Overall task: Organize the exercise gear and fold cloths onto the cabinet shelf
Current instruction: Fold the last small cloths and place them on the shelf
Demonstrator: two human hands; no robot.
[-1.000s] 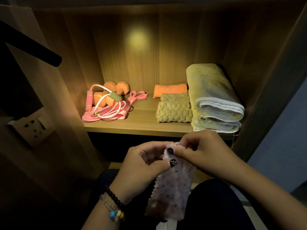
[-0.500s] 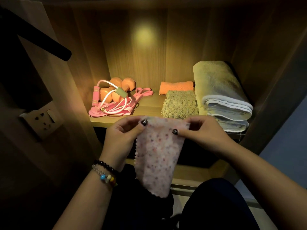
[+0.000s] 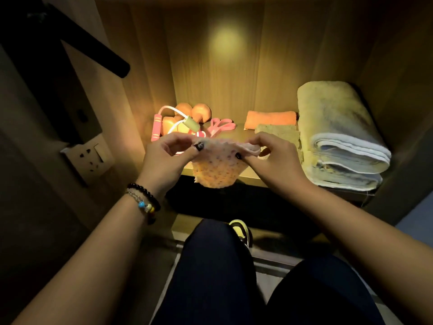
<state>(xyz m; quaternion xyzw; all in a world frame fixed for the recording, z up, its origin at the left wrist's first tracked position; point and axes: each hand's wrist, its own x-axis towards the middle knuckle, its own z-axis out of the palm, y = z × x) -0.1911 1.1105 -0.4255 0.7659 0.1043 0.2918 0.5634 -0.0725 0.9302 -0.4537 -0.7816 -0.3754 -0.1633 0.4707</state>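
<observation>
In the head view, the person's left hand (image 3: 167, 158) and right hand (image 3: 273, 156) hold a small pink speckled cloth with a pinked edge (image 3: 216, 171) between them, just in front of and above the front edge of the wooden cabinet shelf (image 3: 251, 177). Each hand pinches the cloth's upper edge between thumb and curled fingers, the left at the left corner, the right at the right corner, where the fabric bunches into a fold. The cloth hangs down from the two grips, its lower edge over the shelf front.

On the shelf's left side lies the exercise gear: orange rounded dumbbells (image 3: 200, 111) at the back, a pink-handled skipping rope with a white cord (image 3: 156, 127) coiled over them, and a pink flat resistance band (image 3: 222, 125) just to their right. In the middle, a folded orange cloth (image 3: 270, 118) lies at the back with a folded olive textured cloth (image 3: 276, 130) touching it in front, partly hidden by the right hand. On the right sits a thick folded pale towel (image 3: 337, 127) on top of another folded one.

A beaded bracelet set (image 3: 145, 202) circles the left wrist. A white wall socket (image 3: 90, 158) sits on the left wall, and dark-trousered knees (image 3: 215, 266) show below.
</observation>
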